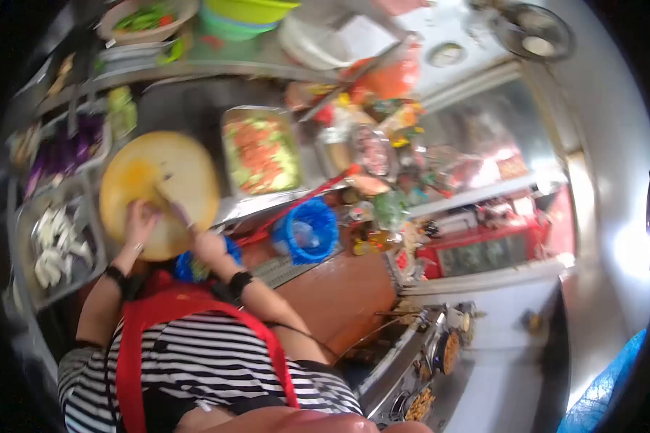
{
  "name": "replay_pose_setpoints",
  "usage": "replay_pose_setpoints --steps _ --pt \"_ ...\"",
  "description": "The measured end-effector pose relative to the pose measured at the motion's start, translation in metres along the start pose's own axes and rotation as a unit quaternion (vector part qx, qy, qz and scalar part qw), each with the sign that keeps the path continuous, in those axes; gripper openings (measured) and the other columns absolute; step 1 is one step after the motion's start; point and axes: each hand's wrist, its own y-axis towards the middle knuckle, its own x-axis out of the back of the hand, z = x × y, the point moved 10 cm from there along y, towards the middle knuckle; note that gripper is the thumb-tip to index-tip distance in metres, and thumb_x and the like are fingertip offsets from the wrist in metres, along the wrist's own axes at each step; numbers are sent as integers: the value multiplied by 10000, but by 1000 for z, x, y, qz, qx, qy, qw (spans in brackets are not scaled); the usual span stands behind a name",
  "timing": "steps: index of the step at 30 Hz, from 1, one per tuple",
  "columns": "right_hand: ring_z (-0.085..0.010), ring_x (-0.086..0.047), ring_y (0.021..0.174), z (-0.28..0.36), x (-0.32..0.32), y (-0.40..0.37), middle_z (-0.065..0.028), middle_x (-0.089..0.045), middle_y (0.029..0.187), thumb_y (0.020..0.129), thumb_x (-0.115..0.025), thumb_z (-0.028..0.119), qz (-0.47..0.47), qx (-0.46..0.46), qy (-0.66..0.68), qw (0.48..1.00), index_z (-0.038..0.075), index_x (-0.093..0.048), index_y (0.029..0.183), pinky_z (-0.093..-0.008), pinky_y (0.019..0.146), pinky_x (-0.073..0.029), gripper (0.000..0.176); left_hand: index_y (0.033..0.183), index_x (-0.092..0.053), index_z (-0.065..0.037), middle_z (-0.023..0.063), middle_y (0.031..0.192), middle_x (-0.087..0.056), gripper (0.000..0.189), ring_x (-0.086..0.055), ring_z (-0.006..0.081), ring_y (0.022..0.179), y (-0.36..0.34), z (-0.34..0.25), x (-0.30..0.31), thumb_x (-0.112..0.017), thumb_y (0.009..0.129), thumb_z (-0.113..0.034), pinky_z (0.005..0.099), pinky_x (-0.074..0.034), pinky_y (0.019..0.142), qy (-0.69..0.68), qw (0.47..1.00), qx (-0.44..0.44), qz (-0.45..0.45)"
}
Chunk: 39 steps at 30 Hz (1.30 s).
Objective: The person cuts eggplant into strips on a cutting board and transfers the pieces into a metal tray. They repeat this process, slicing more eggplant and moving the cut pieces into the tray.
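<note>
A knife (178,211) is in my right hand (208,247), its handle gripped and its blade reaching over the round cutting board (126,198). My left hand (141,222) rests on the board just left of the blade, fingers curled together; what they hold, if anything, is too blurred to make out. A few small dark bits (167,176) lie on the board beyond the blade. An orange-yellow stain marks the board's far left part.
On the left sit a tray of purple eggplant (68,148) and a container of white cut pieces (59,245). Right of the board stand a metal tray of orange and green pieces (260,153) and a blue-lined bucket (307,232). Stove pans (420,405) are at lower right.
</note>
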Motion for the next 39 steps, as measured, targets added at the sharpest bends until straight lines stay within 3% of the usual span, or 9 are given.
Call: replay_pose_setpoints --steps 7,15,17,19,20,23,24,26,39 --pt "-339 -604 733 8 32 20 -139 -600 875 742 -607 338 -147 -21 30 989 124 -513 958 -451 645 -476 319 1134 -488 -70 145 1110 -519 430 -494 310 1057 -5 -33 23 -571 712 -59 370 -398 918 10 990 128 64" --pt "-302 -533 922 -17 126 8 -173 -549 1007 752 -654 149 -333 166 142 917 10 -494 1122 -406 764 -457 426 1123 -509 -59 124 1148 -514 373 -492 258 1097 27 -93 77 -633 772 -87 326 -414 910 -117 989 -2 -92" --pt "-164 -519 825 -24 245 -45 -67 -562 911 760 -640 118 -333 41 342 878 31 -543 1075 -293 728 -434 342 1141 -504 -42 90 1176 -509 358 -486 206 1102 52 -179 155 -592 795 -14 325 -404 920 -289 946 -57 -135" --pt "-181 -564 848 12 371 -132 -94 -552 1021 651 -608 -90 -494 169 203 828 28 -515 1104 -300 750 -480 477 1125 -496 22 141 1114 -536 314 -506 214 1060 46 -295 251 -495 871 -162 351 -398 922 -225 896 -340 -176" --pt "-208 -575 852 20 409 -177 -132 -551 1049 606 -602 -78 -552 268 322 721 -2 -504 1097 -335 731 -500 507 1051 -565 -33 147 1081 -555 265 -540 278 960 42 -332 295 -493 836 -171 374 -427 862 -295 856 -384 -183" --pt "-375 -522 955 82 460 -290 -272 -372 1270 792 -521 558 -694 384 68 606 7 -356 1271 -441 755 -478 748 1062 -558 -32 147 1087 -553 280 -538 285 964 28 -402 363 -488 839 -186 384 -424 864 -294 779 -518 -198" --pt "-389 -496 982 89 469 -310 -286 -343 1287 835 -496 459 -609 515 115 592 57 -370 1280 -460 779 -458 613 1065 -556 -32 147 1089 -553 285 -537 288 965 29 -414 368 -486 840 -191 387 -423 864 -292 773 -531 -188" --pt "-430 -498 1025 114 467 -320 -289 -451 1173 882 -387 288 -684 412 11 601 37 -516 1150 -473 835 -445 389 1072 -551 -31 148 1093 -552 295 -536 292 968 33 -429 376 -483 841 -201 394 -421 866 -293 766 -547 -168" --pt "-419 -501 1000 115 506 -385 -294 -424 1201 880 -400 303 -713 425 -67 554 38 -478 1173 -473 822 -443 402 1117 -520 -25 150 1118 -546 364 -525 325 987 45 -473 374 -462 851 -267 437 -409 873 -309 744 -577 -130"
